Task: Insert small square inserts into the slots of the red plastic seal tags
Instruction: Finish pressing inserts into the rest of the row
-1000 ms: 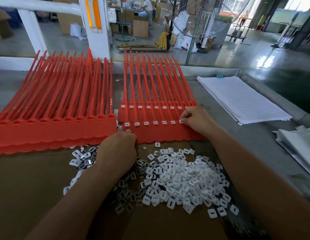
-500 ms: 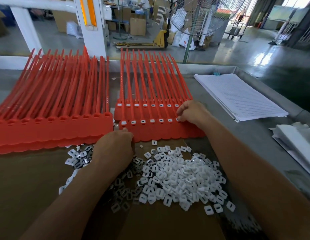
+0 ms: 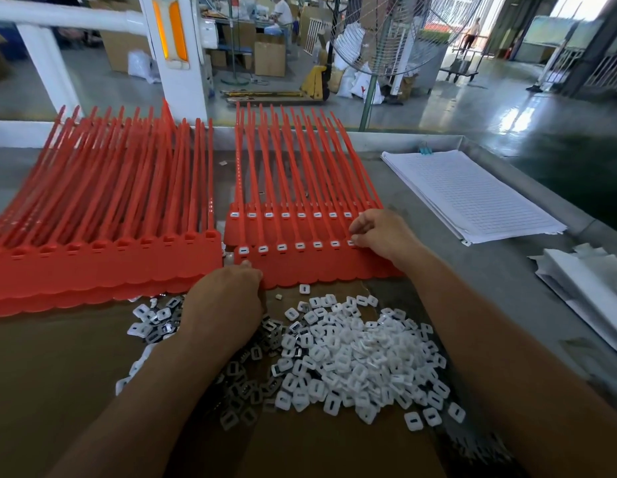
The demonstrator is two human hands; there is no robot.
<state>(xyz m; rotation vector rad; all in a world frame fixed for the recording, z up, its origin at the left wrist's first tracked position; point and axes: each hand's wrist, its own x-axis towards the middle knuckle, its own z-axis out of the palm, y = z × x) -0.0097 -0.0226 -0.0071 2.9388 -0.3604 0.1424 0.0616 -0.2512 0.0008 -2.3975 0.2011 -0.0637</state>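
Observation:
Two overlapping strips of red seal tags (image 3: 317,267) lie in the middle, each slot filled with a white insert. To their left, a bigger stack of red tags (image 3: 103,267) has open slots. A pile of small white square inserts (image 3: 355,357) lies on brown cardboard (image 3: 58,374) in front. My left hand (image 3: 224,305) sits at the front strip's left corner with its back to me; the fingers curl under, hidden. My right hand (image 3: 382,236) is at the right end of the front row, thumb and fingers pinching a white insert at the last slot.
A thick stack of lined paper (image 3: 472,194) lies on the grey table (image 3: 489,270) to the right, and loose white sheets (image 3: 589,281) lie at the far right edge. A fan pole (image 3: 369,94) and a white post stand beyond the table's back rim.
Both hands stay at the same ends of the front strip. My right hand's fingers have bunched more tightly over the last slot.

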